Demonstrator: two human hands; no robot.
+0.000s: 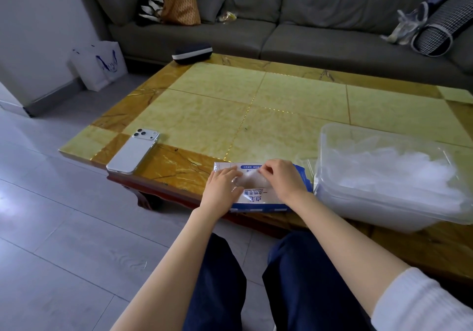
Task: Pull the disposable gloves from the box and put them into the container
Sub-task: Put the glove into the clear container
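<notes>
The left hand (222, 187) lies flat on the box (258, 198) just left of the container (358, 209) while the right hand (281, 177) pinches a glove (252, 181) at its opening; a sharp tug could drag several out.

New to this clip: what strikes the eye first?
The left hand rests on the blue-and-white glove box at the near edge of the table, while the right hand pinches a clear glove at its opening. Right beside it, a clear container holds crumpled gloves; a phone lies left.
</notes>
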